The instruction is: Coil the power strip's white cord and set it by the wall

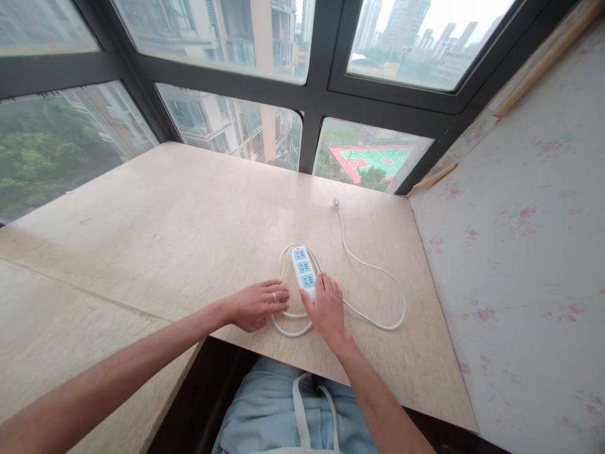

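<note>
A white power strip point(303, 267) with blue socket faces lies on the pale stone sill, slightly tilted in my view. My right hand point(326, 309) grips its near end, the thumb on the left side and the fingers along the right. Loops of white power cord point(292, 334) surround the strip. At the left of these loops, my left hand point(259, 305), wearing a ring, has its fingers bent over the cord; the fingertips partly hide it. From the right side the cord runs out in a wide curve to its plug point(335, 203), which rests near the window.
The stone sill point(189, 214) stretches left and back to dark window frames point(227, 82). A wall with flowered paper point(520, 252) bounds it on the right. Its front edge is just before my lap, where light blue clothing point(265, 403) with white drawstrings shows.
</note>
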The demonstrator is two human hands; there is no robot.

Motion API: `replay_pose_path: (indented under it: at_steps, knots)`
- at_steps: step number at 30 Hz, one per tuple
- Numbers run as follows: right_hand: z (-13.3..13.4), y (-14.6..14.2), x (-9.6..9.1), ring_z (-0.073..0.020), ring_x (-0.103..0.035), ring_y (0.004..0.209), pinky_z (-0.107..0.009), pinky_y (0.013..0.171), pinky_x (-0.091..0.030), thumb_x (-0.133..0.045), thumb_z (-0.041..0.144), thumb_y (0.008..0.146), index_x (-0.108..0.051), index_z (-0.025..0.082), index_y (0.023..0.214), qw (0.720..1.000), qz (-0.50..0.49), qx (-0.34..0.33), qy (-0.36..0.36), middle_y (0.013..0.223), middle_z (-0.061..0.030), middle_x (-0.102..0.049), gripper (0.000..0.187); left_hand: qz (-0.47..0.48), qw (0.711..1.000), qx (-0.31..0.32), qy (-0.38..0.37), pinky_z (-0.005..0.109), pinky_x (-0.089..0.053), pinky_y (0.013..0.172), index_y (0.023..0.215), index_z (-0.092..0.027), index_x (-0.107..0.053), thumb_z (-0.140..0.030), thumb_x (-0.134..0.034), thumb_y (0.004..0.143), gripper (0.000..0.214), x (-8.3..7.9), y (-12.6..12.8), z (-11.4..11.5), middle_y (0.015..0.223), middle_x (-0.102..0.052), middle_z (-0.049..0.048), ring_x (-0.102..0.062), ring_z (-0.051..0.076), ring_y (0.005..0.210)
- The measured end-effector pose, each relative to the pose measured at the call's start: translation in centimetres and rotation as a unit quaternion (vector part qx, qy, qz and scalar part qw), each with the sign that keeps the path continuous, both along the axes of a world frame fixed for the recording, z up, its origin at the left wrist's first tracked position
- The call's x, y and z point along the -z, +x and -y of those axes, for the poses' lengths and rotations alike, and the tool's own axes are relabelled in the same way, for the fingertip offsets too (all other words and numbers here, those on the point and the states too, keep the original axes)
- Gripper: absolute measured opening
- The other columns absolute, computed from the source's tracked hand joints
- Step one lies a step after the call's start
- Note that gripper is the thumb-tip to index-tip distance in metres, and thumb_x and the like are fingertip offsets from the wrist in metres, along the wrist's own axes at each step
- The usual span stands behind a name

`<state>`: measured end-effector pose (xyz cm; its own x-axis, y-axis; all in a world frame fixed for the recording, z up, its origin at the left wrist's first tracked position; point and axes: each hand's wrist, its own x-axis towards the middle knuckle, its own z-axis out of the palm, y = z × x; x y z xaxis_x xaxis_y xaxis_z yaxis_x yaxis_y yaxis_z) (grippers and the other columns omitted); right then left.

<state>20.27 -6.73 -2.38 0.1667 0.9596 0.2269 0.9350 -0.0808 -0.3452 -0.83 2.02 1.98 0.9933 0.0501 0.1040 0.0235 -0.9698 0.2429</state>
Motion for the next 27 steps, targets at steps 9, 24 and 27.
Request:
replay_pose_path:
  at_steps: [9, 24, 27]
  knots:
    - [-0.3, 2.6, -0.3, -0.0308, -0.05, 0.117, -0.044, 0.097, -0.043, -0.05, 0.051, 0.092, -0.052, 0.011, 0.134, 0.997, -0.009, -0.07, -0.015, 0.129, -0.0197, -0.057, 0.058, 0.041, 0.998, 0.038, 0.028, 0.039, -0.042, 0.103, 0.108, -0.022, -0.064, -0.025, -0.045, 0.092, 0.025, 1.6, 0.1, -0.5, 0.097, -0.063, 0.0097, -0.058, 0.021, 0.097]
    - [-0.1, 3.2, 0.0, -0.0308, -0.05, 0.12, -0.046, 0.1, -0.042, -0.05, 0.049, 0.093, -0.049, 0.013, 0.138, 0.996, 0.004, -0.085, -0.021, 0.132, -0.0186, -0.056, 0.058, 0.067, 0.994, -0.072, -0.046, 0.048, -0.027, 0.116, 0.115, -0.019, -0.063, -0.056, -0.061, 0.083, 0.049, 3.0, -0.1, -2.4, 0.132, -0.057, 0.0157, -0.041, 0.029, 0.135]
    - [-0.1, 3.4, 0.0, -0.0305, -0.051, 0.121, -0.046, 0.099, -0.043, -0.051, 0.048, 0.092, -0.049, 0.015, 0.139, 0.996, 0.005, -0.089, -0.023, 0.132, -0.0183, -0.056, 0.058, 0.059, 0.993, -0.084, -0.057, 0.048, -0.022, 0.118, 0.122, -0.022, -0.062, -0.05, -0.06, 0.086, 0.046, 3.1, -0.8, -3.0, 0.136, -0.056, 0.0133, -0.042, 0.027, 0.136]
